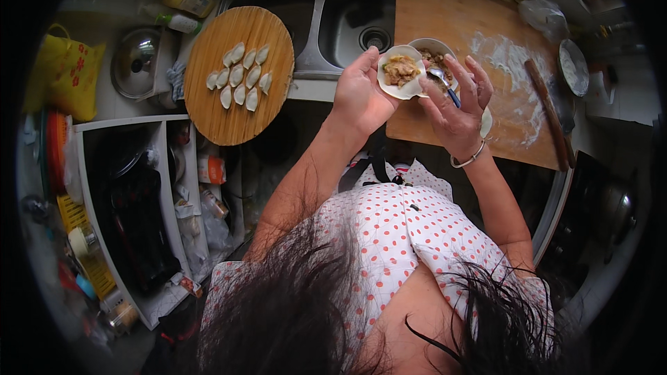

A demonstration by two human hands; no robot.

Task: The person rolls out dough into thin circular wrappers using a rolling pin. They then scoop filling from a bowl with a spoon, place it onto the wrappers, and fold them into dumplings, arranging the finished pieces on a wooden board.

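Note:
On the fingers of my left hand (pixel 365 91) rests a round dumpling wrapper (pixel 387 87), unfolded, with a mound of minced filling (pixel 400 70) in its middle. My right hand (pixel 458 101) is at the wrapper's right edge, fingers spread and curved; whether they pinch the edge is hard to tell. Just behind the hands stands a bowl of filling (pixel 432 44) with a blue-handled metal spoon (pixel 439 74) in it. Part of another wrapper (pixel 486 123) shows behind my right wrist. Several folded dumplings (pixel 236 75) lie on a round bamboo board (pixel 208 109) at the left.
A floured wooden board (pixel 448 10) with a rolling pin (pixel 546 109) lies at the right, a bowl of flour (pixel 573 67) beyond it. A double steel sink (pixel 317 26) is between the boards. An open drawer (pixel 122 124) juts out at the lower left.

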